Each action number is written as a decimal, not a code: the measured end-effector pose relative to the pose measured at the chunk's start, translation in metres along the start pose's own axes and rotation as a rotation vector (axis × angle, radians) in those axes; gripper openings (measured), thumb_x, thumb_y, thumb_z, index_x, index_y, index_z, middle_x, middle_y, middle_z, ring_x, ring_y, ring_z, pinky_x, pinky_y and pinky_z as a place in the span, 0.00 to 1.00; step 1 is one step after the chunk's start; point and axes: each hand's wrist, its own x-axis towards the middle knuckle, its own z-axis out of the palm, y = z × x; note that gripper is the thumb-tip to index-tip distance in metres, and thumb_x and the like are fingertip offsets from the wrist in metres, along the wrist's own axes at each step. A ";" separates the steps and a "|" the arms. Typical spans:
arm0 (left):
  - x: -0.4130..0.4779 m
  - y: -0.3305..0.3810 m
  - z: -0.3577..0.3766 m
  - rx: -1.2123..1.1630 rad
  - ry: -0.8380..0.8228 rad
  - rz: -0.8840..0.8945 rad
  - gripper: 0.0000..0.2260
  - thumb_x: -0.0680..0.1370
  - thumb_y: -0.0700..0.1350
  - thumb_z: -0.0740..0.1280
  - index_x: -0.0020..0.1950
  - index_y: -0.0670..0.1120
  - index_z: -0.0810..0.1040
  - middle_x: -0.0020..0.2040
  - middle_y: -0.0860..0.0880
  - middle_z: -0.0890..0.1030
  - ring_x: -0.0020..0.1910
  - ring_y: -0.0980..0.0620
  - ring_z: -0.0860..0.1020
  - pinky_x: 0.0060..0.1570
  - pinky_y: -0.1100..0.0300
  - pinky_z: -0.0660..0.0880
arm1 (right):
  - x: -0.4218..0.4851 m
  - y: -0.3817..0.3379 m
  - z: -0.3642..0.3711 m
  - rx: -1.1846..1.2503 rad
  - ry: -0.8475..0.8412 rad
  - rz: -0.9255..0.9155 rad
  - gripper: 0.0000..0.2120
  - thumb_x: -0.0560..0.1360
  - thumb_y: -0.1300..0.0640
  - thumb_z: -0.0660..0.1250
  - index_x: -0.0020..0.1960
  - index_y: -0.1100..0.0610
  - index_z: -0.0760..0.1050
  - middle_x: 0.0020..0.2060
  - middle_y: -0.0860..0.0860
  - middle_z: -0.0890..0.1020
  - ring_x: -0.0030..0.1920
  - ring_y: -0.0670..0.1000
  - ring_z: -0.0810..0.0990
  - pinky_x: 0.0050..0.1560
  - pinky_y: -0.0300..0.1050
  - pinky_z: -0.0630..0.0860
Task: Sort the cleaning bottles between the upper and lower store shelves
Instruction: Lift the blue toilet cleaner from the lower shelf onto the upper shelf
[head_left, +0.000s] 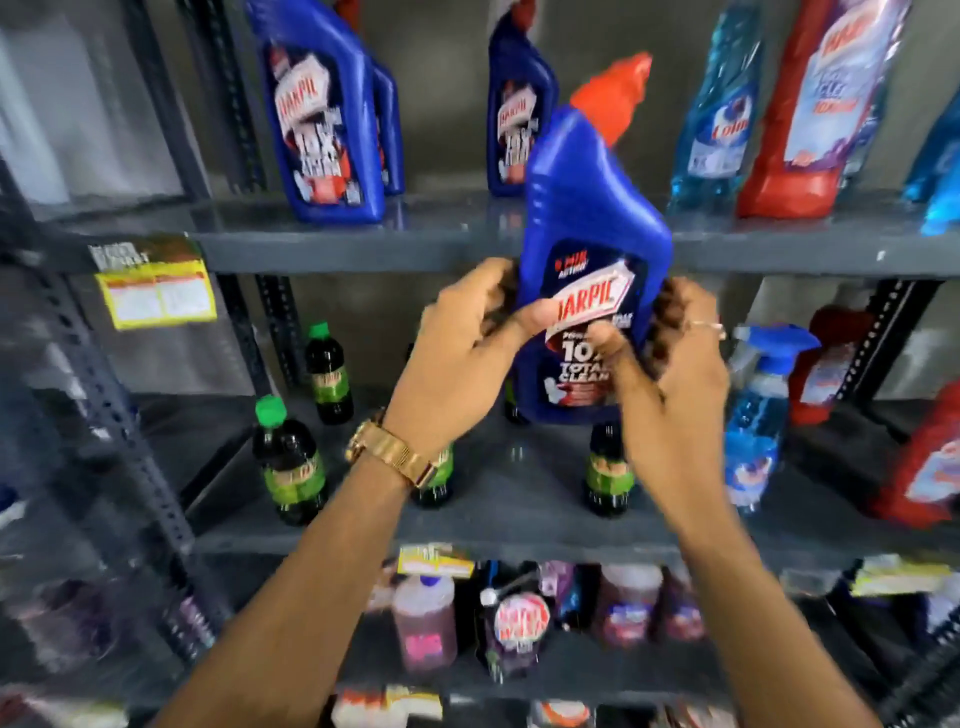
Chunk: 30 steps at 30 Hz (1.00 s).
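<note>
At centre frame, the left hand (470, 332) and right hand (670, 364) clasp a glossy blue plastic bottle (592, 223) with an angled red cap, held upright before the grey metal upper shelf (363, 244); dark green-capped bottles (288, 457) stand on the lower shelf (519, 499).

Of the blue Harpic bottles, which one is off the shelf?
The orange-capped bottle in the middle, held by both hands (left hand, right hand); the others stand on the upper shelf.

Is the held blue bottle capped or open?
Capped: the blue bottle, gripped by the left hand and right hand, has its red cap on.
</note>
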 end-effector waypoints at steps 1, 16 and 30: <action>0.015 0.013 -0.006 0.005 0.004 0.033 0.10 0.77 0.47 0.66 0.57 0.48 0.75 0.52 0.49 0.84 0.48 0.56 0.84 0.42 0.63 0.80 | 0.017 -0.012 0.000 0.020 0.000 -0.019 0.18 0.73 0.50 0.69 0.60 0.44 0.67 0.54 0.45 0.80 0.55 0.43 0.80 0.55 0.37 0.76; 0.158 0.001 -0.021 0.162 0.193 -0.004 0.05 0.79 0.47 0.61 0.54 0.50 0.73 0.49 0.49 0.81 0.52 0.45 0.81 0.45 0.56 0.77 | 0.175 -0.012 0.062 -0.117 -0.054 0.087 0.17 0.72 0.56 0.71 0.57 0.59 0.71 0.55 0.58 0.81 0.55 0.57 0.80 0.57 0.56 0.77; 0.177 -0.015 -0.020 0.200 0.167 -0.093 0.13 0.80 0.50 0.60 0.61 0.48 0.71 0.58 0.44 0.82 0.54 0.43 0.81 0.53 0.46 0.80 | 0.192 0.004 0.072 -0.194 -0.107 0.103 0.21 0.73 0.54 0.70 0.60 0.63 0.69 0.57 0.60 0.79 0.57 0.60 0.79 0.59 0.61 0.77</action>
